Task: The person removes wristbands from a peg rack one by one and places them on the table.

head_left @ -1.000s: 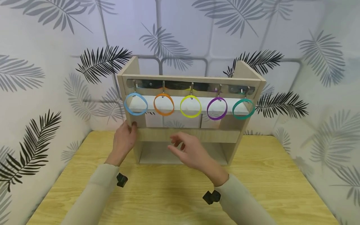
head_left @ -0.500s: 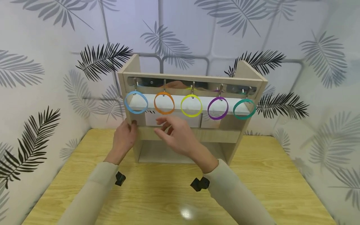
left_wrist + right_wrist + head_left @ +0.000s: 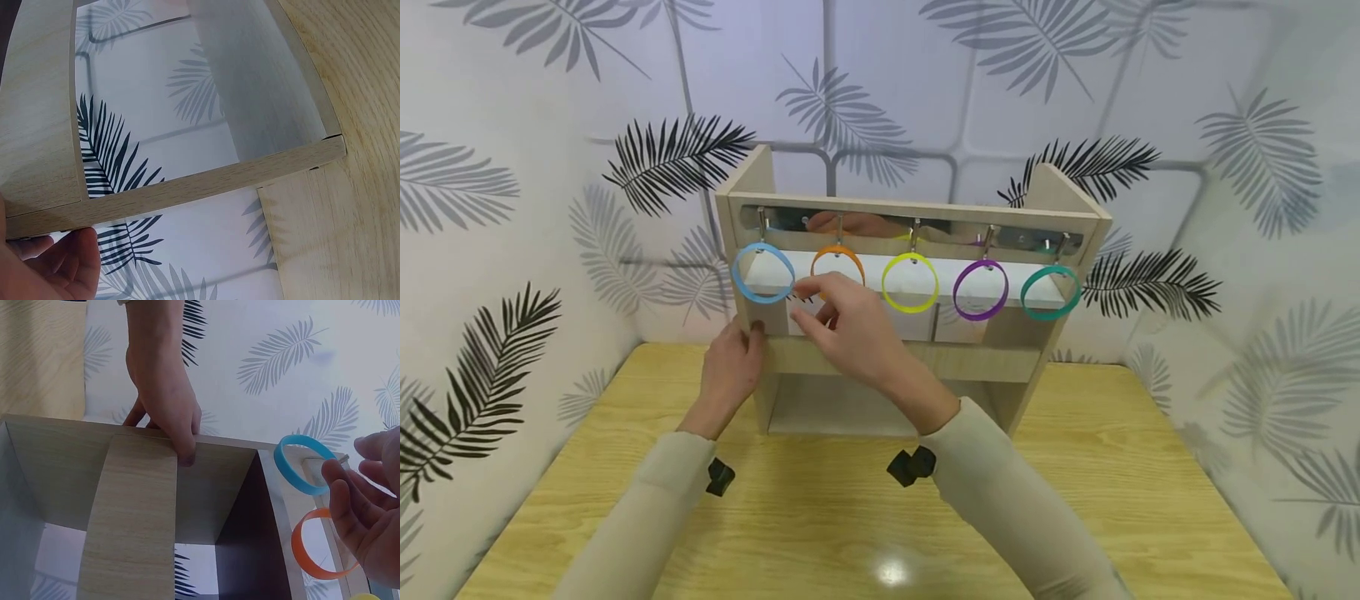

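Note:
A small wooden shelf stands on the table, and my left hand grips its left side panel, thumb on the inner face, fingers outside. From the hooks along its top hang a light blue wristband, an orange wristband, a yellow wristband, a purple wristband and a green wristband. My right hand hovers in front of the orange band, partly covering it. Its fingertips reach the blue band's right edge, thumb and index finger apart; contact cannot be told.
Metal hooks sit on a shiny strip along the shelf's upper front board. The wood-grain table spreads in front. Leaf-patterned walls stand behind and on both sides.
My right hand has moved left and up, from before the shelf's middle board to the orange and blue bands. My left hand keeps its grip on the side panel.

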A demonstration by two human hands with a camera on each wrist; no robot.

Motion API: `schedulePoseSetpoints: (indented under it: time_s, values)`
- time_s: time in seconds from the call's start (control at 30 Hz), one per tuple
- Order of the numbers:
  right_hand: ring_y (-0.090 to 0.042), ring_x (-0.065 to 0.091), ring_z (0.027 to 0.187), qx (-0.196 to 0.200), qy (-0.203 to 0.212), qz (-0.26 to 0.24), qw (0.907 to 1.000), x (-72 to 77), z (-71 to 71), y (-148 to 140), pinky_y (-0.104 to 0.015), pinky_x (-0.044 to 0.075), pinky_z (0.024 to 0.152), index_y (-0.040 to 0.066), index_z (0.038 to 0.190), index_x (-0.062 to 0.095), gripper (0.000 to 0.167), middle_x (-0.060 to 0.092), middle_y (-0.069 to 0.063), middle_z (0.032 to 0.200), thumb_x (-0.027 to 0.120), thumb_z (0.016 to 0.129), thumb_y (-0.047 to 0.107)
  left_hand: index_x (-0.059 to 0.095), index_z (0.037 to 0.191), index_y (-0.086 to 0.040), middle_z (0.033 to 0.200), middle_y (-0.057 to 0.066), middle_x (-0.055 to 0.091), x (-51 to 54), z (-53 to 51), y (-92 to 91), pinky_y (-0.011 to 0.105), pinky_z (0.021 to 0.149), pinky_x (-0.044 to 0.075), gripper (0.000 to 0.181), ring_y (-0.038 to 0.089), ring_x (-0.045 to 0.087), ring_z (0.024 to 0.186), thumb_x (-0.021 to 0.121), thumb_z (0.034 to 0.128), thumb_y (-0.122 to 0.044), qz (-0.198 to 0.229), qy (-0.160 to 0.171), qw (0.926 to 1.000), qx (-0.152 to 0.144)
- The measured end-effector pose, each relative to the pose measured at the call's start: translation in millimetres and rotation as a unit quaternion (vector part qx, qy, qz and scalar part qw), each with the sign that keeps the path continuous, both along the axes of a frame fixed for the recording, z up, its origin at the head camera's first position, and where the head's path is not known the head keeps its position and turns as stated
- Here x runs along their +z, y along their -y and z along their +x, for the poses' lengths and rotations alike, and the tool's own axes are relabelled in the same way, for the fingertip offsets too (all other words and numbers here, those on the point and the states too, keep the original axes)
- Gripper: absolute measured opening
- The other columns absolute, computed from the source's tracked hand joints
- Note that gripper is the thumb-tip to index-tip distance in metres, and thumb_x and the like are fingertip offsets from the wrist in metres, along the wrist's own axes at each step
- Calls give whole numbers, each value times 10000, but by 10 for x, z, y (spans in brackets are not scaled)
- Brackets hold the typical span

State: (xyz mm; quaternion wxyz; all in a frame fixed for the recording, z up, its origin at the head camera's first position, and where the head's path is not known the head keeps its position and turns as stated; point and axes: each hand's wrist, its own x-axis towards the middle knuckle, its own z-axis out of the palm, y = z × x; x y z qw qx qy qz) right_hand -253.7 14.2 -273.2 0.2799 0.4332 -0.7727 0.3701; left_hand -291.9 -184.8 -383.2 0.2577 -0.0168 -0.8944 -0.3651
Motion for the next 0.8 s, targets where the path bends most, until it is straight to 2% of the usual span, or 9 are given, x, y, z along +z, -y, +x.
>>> schedulePoseSetpoints:
  time_s: [0.17, 0.3, 0.5, 0.63, 0.7, 0.8]
  values:
    - [-69, 593, 633, -337, 297, 85, 9990, 88, -35, 77, -173, 443, 609, 27, 1114, 633, 249, 633, -79, 1020, 659, 883, 116, 531, 1212, 30, 916, 209, 609, 21, 0, 4, 469, 629, 447, 465, 325, 550, 732, 323, 1010, -333, -24, 26, 10000, -36]
    - [-65, 568, 627, -411, 315, 108, 9986, 105, -89, 125, -196, 432, 642, 27, 1141, 625, 271, 623, -83, 1032, 653, 884, 110, 532, 1210, 25, 874, 190, 603, 24, 10, 14, 427, 575, 436, 467, 302, 537, 676, 312, 1006, -334, 45, 88, 9999, -110]
    - [-67, 552, 626, -446, 129, 93, 9989, 150, -144, 172, -208, 415, 663, 22, 1163, 616, 291, 616, -82, 1067, 651, 887, 110, 546, 1188, 27, 963, 224, 623, 28, -20, 27, 468, 617, 468, 439, 341, 591, 752, 330, 1005, -308, 45, -68, 9999, -103]
    - [-89, 552, 640, -633, -73, 277, 9976, 197, -165, 203, -203, 420, 669, 30, 1190, 601, 306, 608, -82, 1104, 635, 900, 123, 550, 1199, 14, 1000, 232, 626, 45, -15, 30, 493, 651, 464, 433, 357, 594, 787, 339, 1006, -311, 66, -111, 9999, -90]
    - [-115, 569, 680, -801, -185, 468, 9955, 215, -171, 209, -221, 429, 687, 37, 1207, 592, 315, 602, -85, 1135, 623, 910, 134, 552, 1198, 10, 998, 229, 626, 43, -4, 24, 494, 660, 459, 432, 353, 589, 791, 340, 1007, -314, 73, -87, 9999, -94]
    - [-168, 609, 834, -995, -254, 796, 9915, 232, -178, 215, -271, 455, 751, 39, 1237, 572, 333, 590, -92, 1179, 603, 925, 150, 554, 1192, 7, 985, 222, 626, 27, 9, 10, 485, 655, 456, 431, 343, 580, 776, 340, 1007, -318, 78, -37, 9999, -82]
